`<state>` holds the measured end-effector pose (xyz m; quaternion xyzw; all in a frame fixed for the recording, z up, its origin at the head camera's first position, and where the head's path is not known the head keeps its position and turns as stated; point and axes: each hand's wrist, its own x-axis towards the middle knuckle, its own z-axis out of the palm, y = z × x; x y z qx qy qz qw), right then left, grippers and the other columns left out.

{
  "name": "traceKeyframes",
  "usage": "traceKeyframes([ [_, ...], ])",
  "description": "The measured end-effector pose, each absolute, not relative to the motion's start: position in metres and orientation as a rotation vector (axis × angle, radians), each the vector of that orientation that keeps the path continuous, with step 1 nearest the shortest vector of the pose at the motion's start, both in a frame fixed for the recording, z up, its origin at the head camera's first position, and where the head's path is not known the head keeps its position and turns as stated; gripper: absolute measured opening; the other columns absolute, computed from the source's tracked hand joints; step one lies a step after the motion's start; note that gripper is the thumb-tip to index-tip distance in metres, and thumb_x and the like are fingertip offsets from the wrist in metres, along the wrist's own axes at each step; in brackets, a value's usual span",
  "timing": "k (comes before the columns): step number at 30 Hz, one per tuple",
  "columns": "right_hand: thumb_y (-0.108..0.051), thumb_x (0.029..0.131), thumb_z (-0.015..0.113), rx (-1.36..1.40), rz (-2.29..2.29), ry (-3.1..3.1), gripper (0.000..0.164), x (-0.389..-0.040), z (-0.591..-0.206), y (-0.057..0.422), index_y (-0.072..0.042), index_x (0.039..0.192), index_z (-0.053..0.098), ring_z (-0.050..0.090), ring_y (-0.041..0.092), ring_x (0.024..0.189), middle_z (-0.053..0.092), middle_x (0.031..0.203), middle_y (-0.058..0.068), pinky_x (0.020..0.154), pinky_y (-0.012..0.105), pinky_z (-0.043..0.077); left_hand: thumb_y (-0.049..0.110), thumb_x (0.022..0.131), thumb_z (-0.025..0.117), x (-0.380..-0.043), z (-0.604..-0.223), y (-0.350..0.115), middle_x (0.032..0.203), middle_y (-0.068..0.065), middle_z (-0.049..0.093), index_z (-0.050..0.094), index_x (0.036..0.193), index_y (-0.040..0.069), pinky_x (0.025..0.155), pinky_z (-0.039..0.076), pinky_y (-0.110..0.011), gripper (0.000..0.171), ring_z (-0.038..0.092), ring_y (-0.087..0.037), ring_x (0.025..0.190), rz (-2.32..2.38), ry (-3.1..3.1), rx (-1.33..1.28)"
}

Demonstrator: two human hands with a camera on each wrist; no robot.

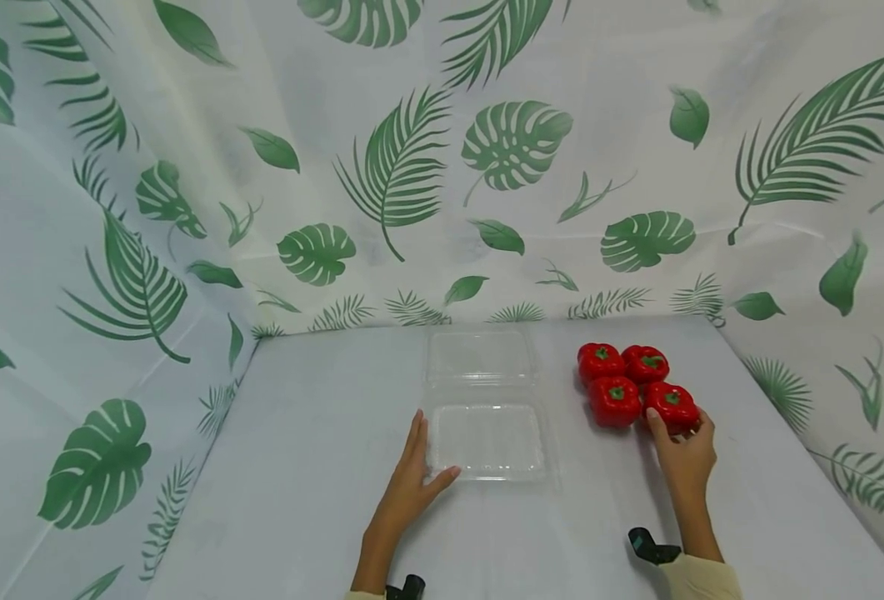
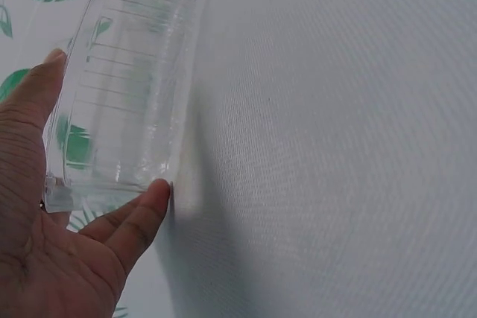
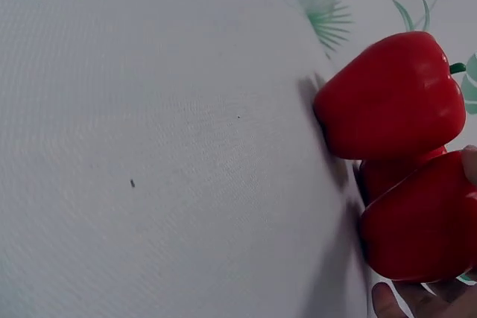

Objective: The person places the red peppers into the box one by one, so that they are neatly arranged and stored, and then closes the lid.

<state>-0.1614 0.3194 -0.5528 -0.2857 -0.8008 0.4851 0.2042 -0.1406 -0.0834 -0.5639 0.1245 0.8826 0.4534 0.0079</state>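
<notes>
A clear plastic clamshell box [image 1: 486, 442] lies with its lid [image 1: 481, 357] laid back behind its base. My left hand [image 1: 412, 483] rests at the base's front left corner, fingers straight along the left side and thumb at the front edge. In the left wrist view, thumb and fingers of the left hand [image 2: 71, 236] spread about the box's corner [image 2: 63, 191]. At the right, my right hand [image 1: 685, 454] holds the front right red bell pepper [image 1: 670, 404], thumb on its left and fingers round its right. In the right wrist view this pepper [image 3: 421, 221] shows near the fingertips.
More red bell peppers stand close together beside the held one: front left [image 1: 614, 402], back left [image 1: 601, 363] and back right [image 1: 646, 364]. The white table [image 1: 322, 417] ends at a leaf-patterned curtain [image 1: 412, 167] at the back and sides.
</notes>
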Motion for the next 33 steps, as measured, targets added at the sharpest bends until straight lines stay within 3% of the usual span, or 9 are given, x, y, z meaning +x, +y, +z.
traceKeyframes([
  [9,-0.047,0.093,0.061,-0.872,1.36,-2.102,0.076,-0.149,-0.556,0.32,-0.011,0.152,0.028,0.043,0.034,0.132,0.041,0.15,0.014,0.112,0.045,0.043,0.048,0.089,0.067,-0.138,-0.563,-0.085,0.166,-0.009,0.002,0.009,0.157,0.005,0.116,0.03,-0.055,0.098,0.014,-0.033,0.151,1.417,2.727,0.39],
  [15,-0.04,0.093,0.063,-0.818,1.439,-1.974,0.071,-0.145,-0.55,0.321,-0.017,0.152,0.03,0.037,0.025,0.142,0.038,0.153,0.009,0.117,0.036,0.036,0.047,0.09,0.066,-0.138,-0.559,-0.087,0.166,-0.009,0.0,0.007,0.157,0.006,0.111,0.038,-0.054,0.098,0.016,-0.036,0.15,1.404,2.72,0.4],
  [19,-0.031,0.093,0.066,-0.731,1.677,-1.784,0.067,-0.144,-0.54,0.322,-0.02,0.151,0.032,0.033,0.024,0.145,0.035,0.154,0.005,0.097,0.021,0.048,0.044,0.09,0.068,-0.14,-0.559,-0.087,0.166,-0.009,-0.001,0.007,0.157,0.007,0.106,0.046,-0.05,0.098,0.017,-0.035,0.15,1.425,2.706,0.407],
  [23,-0.016,0.091,0.069,-0.569,1.971,-1.49,0.066,-0.146,-0.527,0.321,-0.02,0.147,0.036,0.033,0.024,0.144,0.036,0.153,0.002,0.073,0.015,0.055,0.045,0.09,0.068,-0.141,-0.559,-0.086,0.166,-0.008,-0.002,0.007,0.157,0.007,0.102,0.05,-0.045,0.099,0.017,-0.034,0.15,1.435,2.702,0.412],
  [27,-0.007,0.092,0.066,-0.435,2.089,-1.38,0.061,-0.149,-0.515,0.313,-0.017,0.145,0.036,0.037,0.021,0.138,0.039,0.15,0.004,0.072,0.02,0.059,0.044,0.089,0.069,-0.141,-0.559,-0.085,0.166,-0.006,-0.002,0.007,0.157,0.008,0.102,0.051,-0.045,0.099,0.016,-0.033,0.151,1.45,2.686,0.402],
  [33,-0.007,0.093,0.064,-0.372,2.153,-1.45,0.059,-0.153,-0.501,0.29,-0.017,0.144,0.037,0.044,0.017,0.131,0.042,0.148,0.003,0.077,0.025,0.059,0.041,0.089,0.07,-0.141,-0.559,-0.082,0.167,-0.005,-0.001,0.007,0.158,0.008,0.102,0.051,-0.046,0.098,0.018,-0.033,0.15,1.452,2.689,0.389],
])
